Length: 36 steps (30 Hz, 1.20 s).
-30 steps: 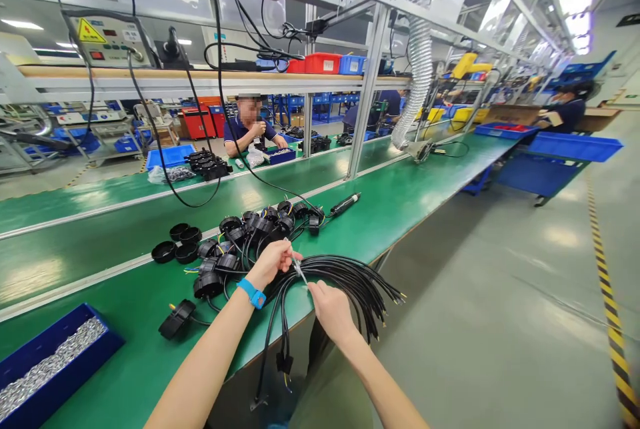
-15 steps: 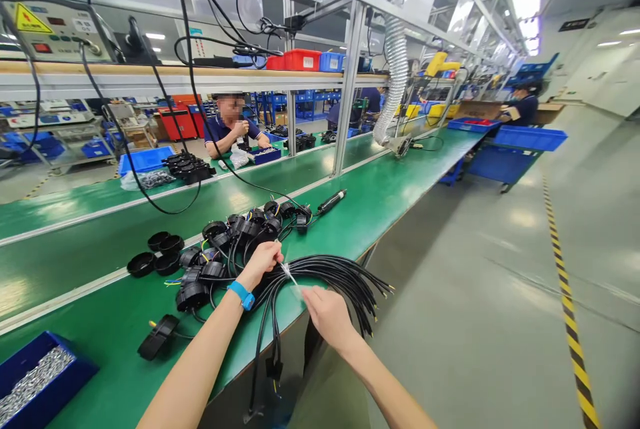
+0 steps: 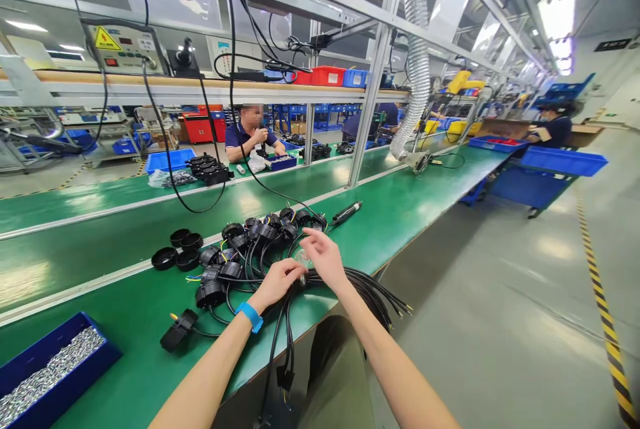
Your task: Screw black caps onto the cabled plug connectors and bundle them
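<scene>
A red bin (image 3: 327,75) stands beside a blue bin (image 3: 355,79).

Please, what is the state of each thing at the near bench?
Left hand: over black cables, grip unclear
Right hand: at clear film, grip unclear
Black cables: gathered, free ends fanned past bench edge
Black housings: loosely clustered, some showing coloured wires
Blue bin: open, holding small metal pieces
Black tool: lying
Four black rings: grouped
Wristband: worn

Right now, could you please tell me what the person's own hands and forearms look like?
The left hand and right hand are both ungloved, and no sleeves show on the forearms. A bright blue band with a blockier part circles the left wrist; the right wrist wears nothing visible.
</scene>
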Available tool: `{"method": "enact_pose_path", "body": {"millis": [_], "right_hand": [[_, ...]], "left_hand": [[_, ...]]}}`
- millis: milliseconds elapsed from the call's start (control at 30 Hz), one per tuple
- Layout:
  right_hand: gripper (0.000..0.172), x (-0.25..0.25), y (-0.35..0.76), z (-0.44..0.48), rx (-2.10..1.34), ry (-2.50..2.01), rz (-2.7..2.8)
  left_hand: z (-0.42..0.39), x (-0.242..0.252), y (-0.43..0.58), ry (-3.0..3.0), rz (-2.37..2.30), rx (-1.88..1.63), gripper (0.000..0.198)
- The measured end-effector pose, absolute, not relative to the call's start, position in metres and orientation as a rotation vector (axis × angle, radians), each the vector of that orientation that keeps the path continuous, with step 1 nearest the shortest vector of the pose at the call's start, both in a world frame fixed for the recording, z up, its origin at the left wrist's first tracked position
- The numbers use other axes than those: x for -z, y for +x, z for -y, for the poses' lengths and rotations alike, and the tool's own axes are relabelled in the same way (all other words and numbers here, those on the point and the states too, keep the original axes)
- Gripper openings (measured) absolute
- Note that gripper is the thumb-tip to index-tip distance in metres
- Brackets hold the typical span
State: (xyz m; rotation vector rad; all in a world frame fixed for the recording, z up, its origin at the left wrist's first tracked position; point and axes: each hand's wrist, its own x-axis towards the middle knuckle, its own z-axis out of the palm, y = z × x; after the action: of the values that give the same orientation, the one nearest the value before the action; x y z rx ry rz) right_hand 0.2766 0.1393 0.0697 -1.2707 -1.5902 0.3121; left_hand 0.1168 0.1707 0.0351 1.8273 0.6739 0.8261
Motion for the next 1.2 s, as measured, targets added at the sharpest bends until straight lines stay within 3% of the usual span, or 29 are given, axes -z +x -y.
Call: {"method": "enact_pose_path", "body": {"millis": [100,433,867,1067,1200], "right_hand": [[0.047,-0.055,0.285,-0.143,-0.398,-1.260,1.518],[0.014,-0.049,0.292,-0.122,-0.492,-1.303,1.736],[0.012,-0.045,0.276,-0.117,-0.286,-1.715,1.646],[0.015,-0.046,0.278,-0.121,-0.356,-1.777,1.604],[0.016,-0.049,0.277,-0.120,-0.355,-1.772,1.620]], "left_hand": [[-0.175,-0.030,0.119,1.778,-0.678,-0.856,0.032],[-0.176,-0.028,0.119,1.653,-0.685,-0.867,0.030],[-0.175,-0.022,0.123,1.704,-0.723,-0.893,0.033],[-0.171,-0.020,0.124,1.876,-0.810,-0.982,0.010],[-0.167,-0.018,0.126,2.002,-0.837,-1.046,0.027]]}}
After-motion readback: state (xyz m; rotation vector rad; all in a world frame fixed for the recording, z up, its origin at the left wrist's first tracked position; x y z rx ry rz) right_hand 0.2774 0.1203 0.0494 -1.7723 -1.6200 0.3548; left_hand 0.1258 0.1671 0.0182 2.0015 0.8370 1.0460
